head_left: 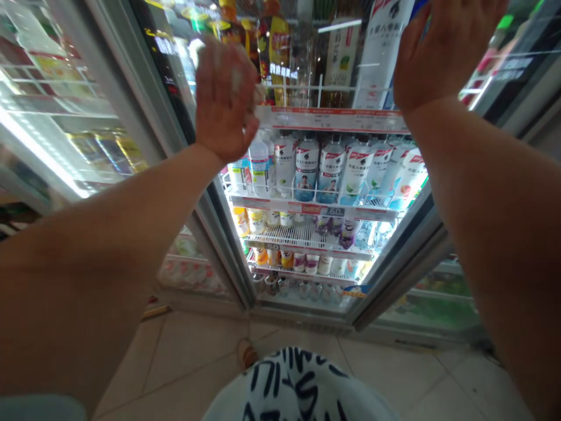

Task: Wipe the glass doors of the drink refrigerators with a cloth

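My left hand (225, 99) is raised in front of the upper shelf of a drinks fridge, its back toward me. It is blurred; the fingers point upward, the thumb stands apart, and I make out nothing held. My right hand (438, 58) reaches up at the top right, and the frame edge cuts off its fingers. Just left of it is a large white bottle (382, 55) with black lettering; whether the hand grips it is hidden. Dark bottles with yellow labels (274, 49) stand near my left hand. A pale-labelled bottle (342, 55) stands between the hands.
Below, white-labelled bottles (331, 166) line a wire shelf (307, 207). Lower racks hold orange-topped bottles (240, 221) and purple bottles (348, 233). Metal frames (223, 234) border the fridge on both sides. Tiled floor (184, 356) and patterned white clothing (298, 389) show at the bottom.
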Available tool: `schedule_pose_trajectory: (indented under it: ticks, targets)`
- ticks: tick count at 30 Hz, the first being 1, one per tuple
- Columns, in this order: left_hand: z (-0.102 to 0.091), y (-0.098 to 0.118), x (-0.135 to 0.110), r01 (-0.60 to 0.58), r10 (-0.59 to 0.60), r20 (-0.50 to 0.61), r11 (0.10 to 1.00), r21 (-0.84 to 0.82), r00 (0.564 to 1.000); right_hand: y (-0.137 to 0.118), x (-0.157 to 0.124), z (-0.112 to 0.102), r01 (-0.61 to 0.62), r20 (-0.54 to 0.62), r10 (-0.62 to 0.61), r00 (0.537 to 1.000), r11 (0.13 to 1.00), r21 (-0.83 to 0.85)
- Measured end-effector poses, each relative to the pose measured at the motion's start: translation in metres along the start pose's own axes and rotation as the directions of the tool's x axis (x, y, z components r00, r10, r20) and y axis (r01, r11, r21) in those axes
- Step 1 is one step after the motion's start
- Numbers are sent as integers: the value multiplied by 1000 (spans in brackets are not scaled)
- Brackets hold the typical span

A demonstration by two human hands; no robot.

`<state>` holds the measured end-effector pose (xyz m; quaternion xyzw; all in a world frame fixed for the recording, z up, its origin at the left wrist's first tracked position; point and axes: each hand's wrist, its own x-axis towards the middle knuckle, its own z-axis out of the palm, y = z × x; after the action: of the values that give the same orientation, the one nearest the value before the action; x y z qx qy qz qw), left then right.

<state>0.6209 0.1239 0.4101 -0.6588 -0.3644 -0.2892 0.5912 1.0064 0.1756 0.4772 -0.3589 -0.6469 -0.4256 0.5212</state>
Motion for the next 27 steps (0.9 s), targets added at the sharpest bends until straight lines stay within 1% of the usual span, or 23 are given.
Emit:
schedule_pose_trajectory:
  ticks: [1,2,3,4,5,6,7,8,9,10,12,14,15,16,17,18,19,21,22,23,24,26,27]
  targets:
    - [-2,3,-5,-181,192,116,978,-104,975,1,0,1,6,-10,-6,1000,1000,0]
    - [-5,3,-9,-320,360,204,925,-203,911,2,-1,2,12,-20,-12,1000,1000,3]
    - [-7,0,-9,-387,450,264,885,-258,853,3,-1,3,14,-39,-14,999,1000,11]
    - [-8,-5,-8,-378,438,293,894,-240,850,4,-1,4,21,-52,-19,998,999,28]
    - [-9,-10,-5,-295,328,279,943,-152,903,6,-1,4,41,-47,-39,998,998,51]
    - [-8,-14,0,-144,148,222,989,-34,964,8,-1,4,59,-37,-57,998,996,72]
    - [-6,-16,4,56,-66,118,995,86,991,9,0,4,69,-27,-67,997,994,86]
    - [-4,-15,8,237,-239,-4,957,167,971,9,1,3,74,-9,-73,997,993,90]
    - [-2,-12,11,333,-322,-87,923,194,943,9,1,2,59,5,-60,998,995,81]
    - [-1,-7,15,319,-308,-89,931,176,947,9,1,2,34,15,-35,999,997,66]
    - [-1,2,23,37,-38,100,999,18,994,7,2,1,-7,35,6,999,999,45]
    - [-3,4,34,-221,275,274,952,-212,922,5,2,3,-11,16,10,1000,998,61]
    - [-3,3,42,-258,334,301,929,-266,893,4,2,4,-5,-18,7,1000,997,83]
    - [-2,0,49,-243,314,285,935,-257,906,3,1,5,8,-47,-3,999,994,108]
    - [0,-1,56,-180,225,231,963,-199,947,3,1,5,10,-80,0,997,992,129]
    - [4,-1,62,-71,88,143,991,-117,986,2,0,5,5,-102,10,995,990,141]
    - [7,3,66,64,-62,35,997,-42,997,1,0,5,-6,-104,21,994,989,145]
    - [12,19,66,236,-234,-105,972,12,967,-2,-1,3,-30,-82,40,996,992,119]
    - [12,30,64,226,-226,-102,974,-5,969,-4,-2,1,-40,-67,46,997,994,97]
    - [10,41,61,102,-103,-19,993,-56,995,-5,-2,-1,-45,-47,49,998,996,76]
    - [8,49,59,-63,78,100,987,-145,992,-6,-2,-3,-50,-26,51,998,997,58]
    - [0,53,58,-306,408,254,881,-360,877,-8,-2,-6,-62,14,61,998,998,33]
    - [-3,49,60,-372,511,268,821,-432,817,-9,-2,-7,-75,29,74,997,997,25]
